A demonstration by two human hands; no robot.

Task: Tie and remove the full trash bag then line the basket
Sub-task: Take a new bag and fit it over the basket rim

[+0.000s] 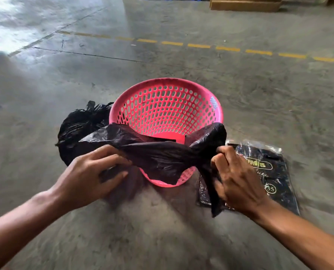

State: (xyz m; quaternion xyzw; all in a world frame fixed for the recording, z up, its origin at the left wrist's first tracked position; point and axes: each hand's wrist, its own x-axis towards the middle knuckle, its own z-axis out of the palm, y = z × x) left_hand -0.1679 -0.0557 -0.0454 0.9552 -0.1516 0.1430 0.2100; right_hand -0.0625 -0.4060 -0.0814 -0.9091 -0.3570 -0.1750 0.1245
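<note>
A pink perforated basket point(168, 106) stands on the concrete floor with its inside bare. A tied, full black trash bag point(78, 127) sits on the floor touching the basket's left side. A fresh black bag point(162, 152) is stretched across the basket's near rim. My left hand point(92, 172) grips the fresh bag's left end. My right hand point(238, 176) is closed on its right end, with a tail of plastic hanging below the fist.
A pack of black bags in clear wrap point(269, 172) lies on the floor right of the basket, partly under my right hand. A dashed yellow line point(199, 45) crosses the floor behind. Cardboard boxes point(244, 4) stand at the far back.
</note>
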